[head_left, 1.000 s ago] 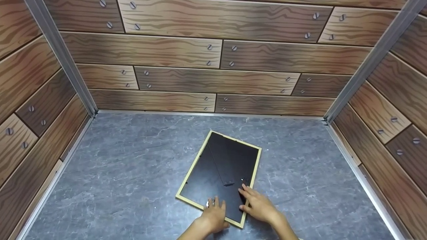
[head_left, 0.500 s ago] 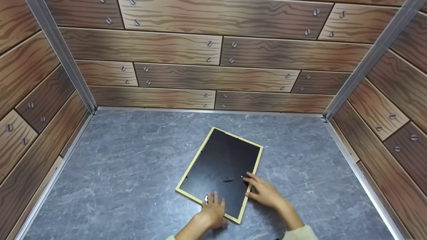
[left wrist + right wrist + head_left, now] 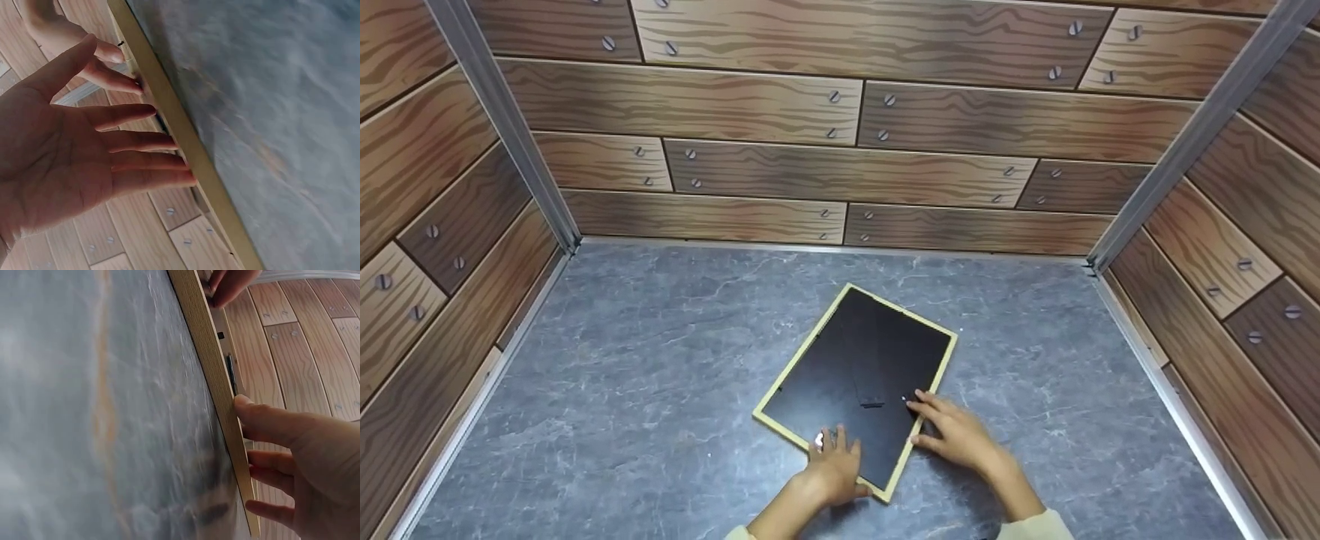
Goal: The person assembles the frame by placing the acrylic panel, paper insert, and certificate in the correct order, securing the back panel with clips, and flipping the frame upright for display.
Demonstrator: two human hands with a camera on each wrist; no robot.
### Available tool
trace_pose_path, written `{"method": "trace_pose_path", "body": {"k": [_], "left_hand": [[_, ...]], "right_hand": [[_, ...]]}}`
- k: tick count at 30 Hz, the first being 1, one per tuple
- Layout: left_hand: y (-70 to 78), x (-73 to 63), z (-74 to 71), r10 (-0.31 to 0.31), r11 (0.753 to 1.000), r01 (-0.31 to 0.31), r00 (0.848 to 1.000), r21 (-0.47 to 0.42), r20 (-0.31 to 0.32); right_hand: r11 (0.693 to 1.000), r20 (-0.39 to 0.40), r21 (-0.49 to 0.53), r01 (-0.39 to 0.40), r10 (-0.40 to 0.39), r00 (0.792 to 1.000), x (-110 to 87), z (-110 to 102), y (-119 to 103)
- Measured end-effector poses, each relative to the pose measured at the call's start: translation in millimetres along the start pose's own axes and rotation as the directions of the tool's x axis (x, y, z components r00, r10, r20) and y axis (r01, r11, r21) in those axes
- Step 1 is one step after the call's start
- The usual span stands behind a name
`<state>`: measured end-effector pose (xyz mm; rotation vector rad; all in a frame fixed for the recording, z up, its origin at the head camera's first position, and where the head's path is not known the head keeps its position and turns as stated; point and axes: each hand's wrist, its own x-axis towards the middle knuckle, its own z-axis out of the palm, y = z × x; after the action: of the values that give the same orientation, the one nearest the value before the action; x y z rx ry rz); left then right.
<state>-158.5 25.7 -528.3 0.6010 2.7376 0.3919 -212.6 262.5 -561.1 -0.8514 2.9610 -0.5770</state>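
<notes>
A picture frame (image 3: 877, 337) lies with its black back up, set at a slant on the grey marbled surface; its thin border is pale yellow wood. A stand flap (image 3: 871, 403) lies flat in the backing. My left hand (image 3: 832, 465) rests at the near edge, its straight fingertips on the backing beside a small shiny piece (image 3: 820, 440). At the right edge, my right hand (image 3: 956, 435) touches the backing with its fingertips, while the thumb is against the border. The right wrist view shows this thumb at the wooden edge (image 3: 214, 365), fingers slightly bent.
The marbled surface (image 3: 660, 360) extends around the frame on all sides. Plank-patterned panels form the back wall (image 3: 840, 172), left wall (image 3: 450, 247) and right wall (image 3: 1222, 255). Metal strips run along the corners and the floor edges.
The picture frame has turned slightly clockwise, its far end shifting right and its near end left. My right hand has moved a little up its right edge; the left has shifted slightly left.
</notes>
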Motion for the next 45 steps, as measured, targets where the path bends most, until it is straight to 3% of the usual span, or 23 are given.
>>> {"method": "trace_pose_path", "body": {"k": [4,12,23,28,32,36,41,45], "left_hand": [[-11.9,3.4,-1.1,0.007,1.000,-0.007,1.000,0.014,0.012],[-37.0,16.8,-1.7,0.014,0.998,-0.011,0.999,0.057,-0.050],[-55.0,28.4,-17.6,0.023,1.000,-0.022,0.999,-0.003,0.038],[-65.6,30.0,-24.2,0.067,0.998,-0.066,0.996,-0.026,0.061],[-69.6,28.1,-27.5,0.081,0.996,-0.079,0.995,-0.033,0.060],[-71.7,22.1,-28.4,0.055,0.998,-0.053,0.997,-0.035,0.047],[-77.4,13.1,-27.4,0.003,0.997,-0.003,1.000,-0.073,-0.002],[-82.0,9.2,-26.2,-0.010,0.995,0.007,1.000,-0.100,-0.028]], "right_hand": [[0.998,-0.044,-0.058,0.020,-0.022,0.999,-4.3,4.6,-9.2],[0.989,-0.092,-0.136,0.049,-0.062,0.994,-9.1,12.0,-39.2],[0.981,-0.046,-0.194,0.011,-0.020,0.999,-10.1,19.1,-69.5],[0.985,-0.012,-0.166,-0.055,0.054,0.998,-4.9,19.3,-77.3],[0.995,0.003,-0.087,-0.057,0.057,0.998,5.8,21.1,-81.1],[0.999,0.031,-0.014,-0.037,0.037,0.999,19.8,28.1,-86.5],[1.000,0.015,-0.015,-0.024,0.025,1.000,33.3,36.6,-94.9],[0.999,0.082,0.015,-0.029,0.027,0.996,40.2,42.0,-100.0]]}}
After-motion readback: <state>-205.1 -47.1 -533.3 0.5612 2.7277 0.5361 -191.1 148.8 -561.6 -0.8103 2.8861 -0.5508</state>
